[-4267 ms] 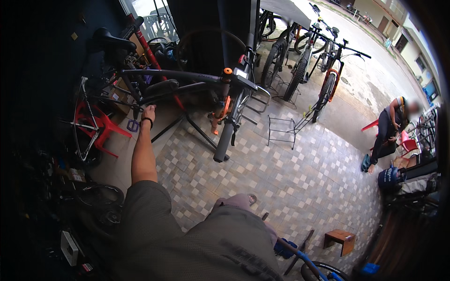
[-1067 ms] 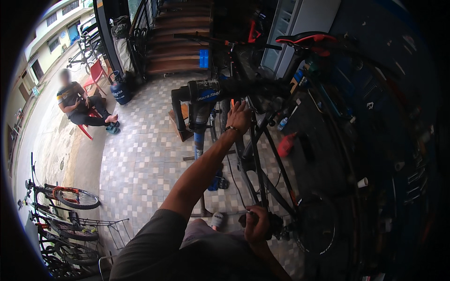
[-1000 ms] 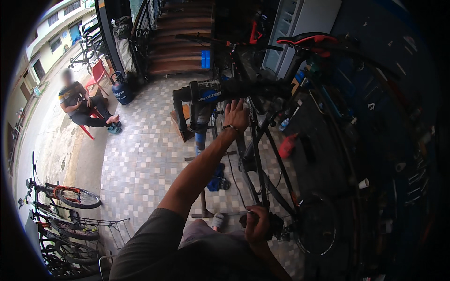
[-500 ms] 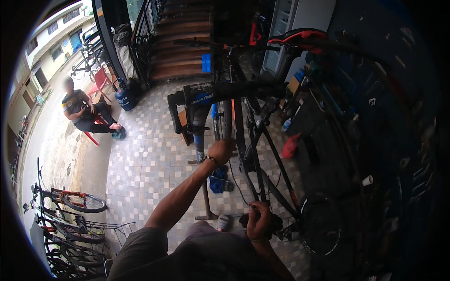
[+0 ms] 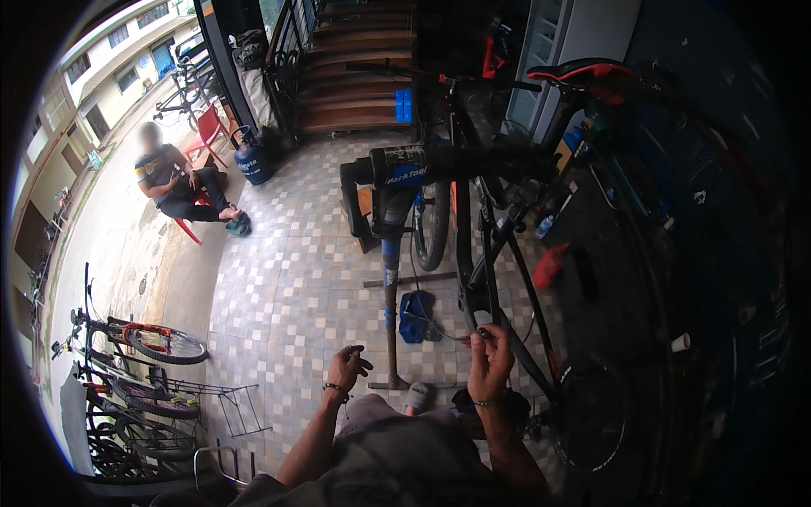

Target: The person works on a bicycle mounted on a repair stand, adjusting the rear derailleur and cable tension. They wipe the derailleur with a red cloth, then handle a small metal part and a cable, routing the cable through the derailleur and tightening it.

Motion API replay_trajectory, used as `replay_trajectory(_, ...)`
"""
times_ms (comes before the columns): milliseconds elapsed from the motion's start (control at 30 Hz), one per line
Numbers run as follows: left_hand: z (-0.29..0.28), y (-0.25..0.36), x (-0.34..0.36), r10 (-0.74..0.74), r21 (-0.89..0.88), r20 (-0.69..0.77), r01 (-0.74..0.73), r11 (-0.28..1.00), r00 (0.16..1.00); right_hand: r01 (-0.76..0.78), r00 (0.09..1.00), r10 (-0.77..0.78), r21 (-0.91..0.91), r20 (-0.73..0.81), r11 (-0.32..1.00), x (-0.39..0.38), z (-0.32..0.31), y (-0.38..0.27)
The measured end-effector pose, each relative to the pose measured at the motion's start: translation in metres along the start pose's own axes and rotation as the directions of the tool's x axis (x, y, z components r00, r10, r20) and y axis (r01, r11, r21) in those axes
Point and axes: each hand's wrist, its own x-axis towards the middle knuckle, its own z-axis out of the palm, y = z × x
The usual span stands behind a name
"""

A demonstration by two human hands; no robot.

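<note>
A dark bicycle (image 5: 465,245) with a red-and-black saddle (image 5: 583,74) is held up in a repair stand (image 5: 389,270) with a black clamp. My right hand (image 5: 490,365) is closed in a pinch beside the lower part of the frame. Between its fingertips is the end of a thin dark cable (image 5: 432,324), which loops down from the front of the bicycle. My left hand (image 5: 345,370) hovers left of the stand's post, fingers loosely bent and apart, with nothing plainly in them.
A blue cloth (image 5: 416,317) lies by the stand's feet. Several bicycles (image 5: 160,397) are parked at the left. A person (image 5: 173,177) sits on a red chair near a blue gas cylinder (image 5: 250,156). Wooden stairs (image 5: 359,76) rise at the back; a red object (image 5: 551,266) lies right of the bicycle.
My left hand has come away from beside the front wheel, down and toward me. My right hand has lifted slightly, still pinching the cable. The whole view has shifted.
</note>
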Motion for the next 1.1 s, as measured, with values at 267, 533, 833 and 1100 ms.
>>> replay_trajectory(267, -0.009, 0.169, 0.016, 0.48, -0.162, -0.348, -0.556, 0.816, 0.805, 0.061, 0.983, -0.054, -0.035, 0.176, 0.998, 0.105, 0.052, -0.04)
replay_trajectory(533, -0.191, 0.259, -0.308, 0.854, -0.529, -0.516, -0.758, -0.382, -0.069, 0.062, 0.972, -0.079, 0.083, 0.22, 0.995, 0.127, 0.047, -0.038)
replay_trajectory(833, -0.01, 0.205, -0.021, 0.439, -0.227, -0.033, -0.434, 0.872, 0.898, 0.087, 0.961, -0.076, -0.032, 0.265, 0.996, 0.165, 0.063, -0.009)
replay_trajectory(1100, 0.099, 0.263, 0.048, 0.404, 0.142, -0.523, -0.391, 0.909, 0.75, 0.172, 0.949, -0.127, -0.135, 0.289, 0.976, 0.171, 0.069, -0.024)
